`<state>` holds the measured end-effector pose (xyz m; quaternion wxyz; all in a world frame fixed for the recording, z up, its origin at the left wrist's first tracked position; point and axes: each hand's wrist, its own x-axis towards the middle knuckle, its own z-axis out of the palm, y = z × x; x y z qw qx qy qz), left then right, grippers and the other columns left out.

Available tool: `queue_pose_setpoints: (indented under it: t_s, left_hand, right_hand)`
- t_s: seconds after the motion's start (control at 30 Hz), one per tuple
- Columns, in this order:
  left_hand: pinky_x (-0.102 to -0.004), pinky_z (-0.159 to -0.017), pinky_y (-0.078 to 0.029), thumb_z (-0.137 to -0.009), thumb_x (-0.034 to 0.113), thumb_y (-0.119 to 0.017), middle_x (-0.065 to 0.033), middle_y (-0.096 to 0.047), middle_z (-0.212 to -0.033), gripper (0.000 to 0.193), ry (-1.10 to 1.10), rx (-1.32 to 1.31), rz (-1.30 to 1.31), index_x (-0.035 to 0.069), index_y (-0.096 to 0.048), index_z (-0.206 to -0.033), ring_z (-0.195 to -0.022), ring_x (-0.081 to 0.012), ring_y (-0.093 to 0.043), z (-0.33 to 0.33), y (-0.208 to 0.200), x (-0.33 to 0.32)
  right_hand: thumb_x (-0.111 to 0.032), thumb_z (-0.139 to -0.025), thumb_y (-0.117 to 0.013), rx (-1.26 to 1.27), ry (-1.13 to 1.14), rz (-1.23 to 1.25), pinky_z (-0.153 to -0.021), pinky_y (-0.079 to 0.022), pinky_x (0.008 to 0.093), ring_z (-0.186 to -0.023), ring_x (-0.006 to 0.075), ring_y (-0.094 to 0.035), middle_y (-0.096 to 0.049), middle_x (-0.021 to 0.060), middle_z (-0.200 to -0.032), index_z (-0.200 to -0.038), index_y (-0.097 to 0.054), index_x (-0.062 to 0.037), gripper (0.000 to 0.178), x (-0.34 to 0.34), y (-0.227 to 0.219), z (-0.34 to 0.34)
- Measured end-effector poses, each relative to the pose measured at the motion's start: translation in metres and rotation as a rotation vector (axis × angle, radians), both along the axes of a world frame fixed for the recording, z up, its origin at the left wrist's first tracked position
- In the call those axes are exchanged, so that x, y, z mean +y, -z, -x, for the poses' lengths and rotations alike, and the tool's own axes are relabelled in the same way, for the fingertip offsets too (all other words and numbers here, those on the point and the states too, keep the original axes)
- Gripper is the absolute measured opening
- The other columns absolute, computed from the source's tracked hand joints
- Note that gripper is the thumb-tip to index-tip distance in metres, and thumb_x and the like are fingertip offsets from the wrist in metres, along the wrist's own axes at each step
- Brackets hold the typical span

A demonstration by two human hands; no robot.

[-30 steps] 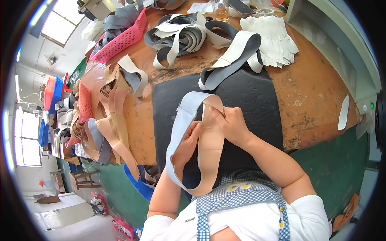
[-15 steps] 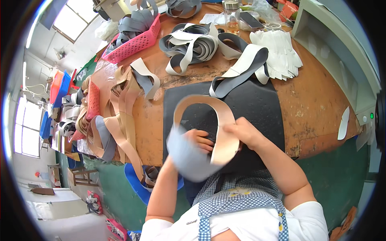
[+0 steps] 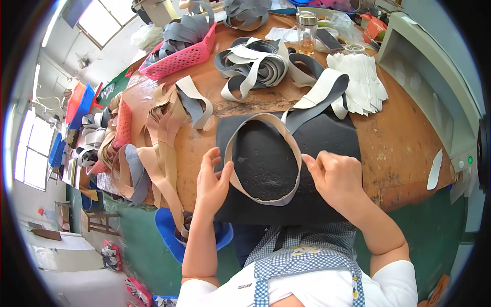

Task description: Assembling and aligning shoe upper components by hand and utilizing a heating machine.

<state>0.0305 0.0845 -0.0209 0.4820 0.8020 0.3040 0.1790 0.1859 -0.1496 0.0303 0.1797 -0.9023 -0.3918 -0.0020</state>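
The left hand (image 3: 212,179) partly hides the loop (image 3: 279,201).

Ctr of frame: fabric loop (image 3: 296,153) over blk mat (image 3: 327,138), L grip (image 3: 212,181) at its L side, R grip (image 3: 335,176) at its R. Upper L: pink basket (image 3: 181,59) w/ grey strips (image 3: 189,30), on bench (image 3: 404,143).

Bright, even indoor light. Daylight is entering through an upper window (image 3: 105,21) and a lower window (image 3: 34,148), both glaring white beyond the left edge of the table (image 3: 396,148). A pale sheen is lying near the table's far-left corner. The loop (image 3: 288,137) is appearing crisp. Past the right edge, the cabinet (image 3: 434,92) is bowing; blackness is framing everything.
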Motion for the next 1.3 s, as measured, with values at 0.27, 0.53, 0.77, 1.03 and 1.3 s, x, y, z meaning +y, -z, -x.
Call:
queue_pose_setpoints:
  t_s: [0.27, 0.53, 0.77, 1.03, 1.3]
  left_hand:
    - [-0.0426, -0.084, -0.055, -0.084, 0.035, -0.076, -0.0175, -0.07, -0.105, 0.053, -0.029, 0.462, -0.688, -0.001, -0.056, -0.118, -0.101, -0.0347, -0.068, -0.071, -0.008, 0.029]
    - [-0.0388, -0.068, -0.058, -0.08, 0.015, -0.061, -0.014, -0.072, -0.077, 0.015, 0.368, 0.189, -1.087, 0.007, -0.07, -0.071, -0.075, -0.0285, -0.072, -0.119, 0.044, 0.064]
    - [-0.0379, -0.068, -0.054, -0.083, 0.015, -0.06, -0.0144, -0.07, -0.086, 0.014, 0.287, 0.321, -0.996, 0.002, -0.065, -0.085, -0.087, -0.0263, -0.071, -0.062, 0.024, 0.041]
    - [-0.0395, -0.09, -0.045, -0.083, 0.031, -0.067, -0.0091, -0.06, -0.083, 0.043, 0.398, 0.105, -0.857, -0.005, -0.058, -0.107, -0.085, -0.025, -0.06, 0.009, 0.007, -0.085]
    - [-0.0455, -0.095, -0.048, -0.072, 0.003, -0.062, -0.0112, -0.066, -0.089, 0.027, 0.056, -0.216, -1.025, 0.006, -0.069, -0.097, -0.101, -0.0355, -0.061, 0.075, -0.068, 0.055]
  right_hand:
    - [-0.014, -0.08, -0.074, -0.298, -0.294, -0.364, -0.085, -0.05, 0.0427, -0.103, 0.0317, -0.058, -0.063, 0.0138, -0.107, -0.11, -0.061, -0.0044, 0.034, 0.111, 0.014, -0.031]
    - [-0.011, -0.081, -0.062, -0.353, -0.617, 0.098, -0.07, -0.055, 0.0434, -0.074, 0.0334, -0.069, -0.069, 0.0145, -0.075, -0.079, -0.068, -0.005, 0.009, 0.18, 0.09, -0.084]
    - [-0.013, -0.086, -0.061, -0.282, -0.662, -0.09, -0.065, -0.055, 0.0446, -0.071, 0.0325, -0.07, -0.069, 0.0156, -0.072, -0.074, -0.064, -0.0068, 0.013, 0.175, 0.056, -0.045]
    - [-0.021, -0.093, -0.061, -0.247, -0.352, -0.132, -0.069, -0.054, 0.046, -0.074, 0.0363, -0.07, -0.07, 0.0182, -0.075, -0.087, -0.068, -0.0025, 0.021, 0.191, 0.034, -0.088]
    - [-0.015, -0.099, -0.059, 0.066, -0.235, -0.513, -0.068, -0.053, 0.034, -0.075, 0.0234, -0.067, -0.07, 0.0161, -0.087, -0.114, -0.065, 0.0011, 0.023, 0.126, 0.003, -0.067]
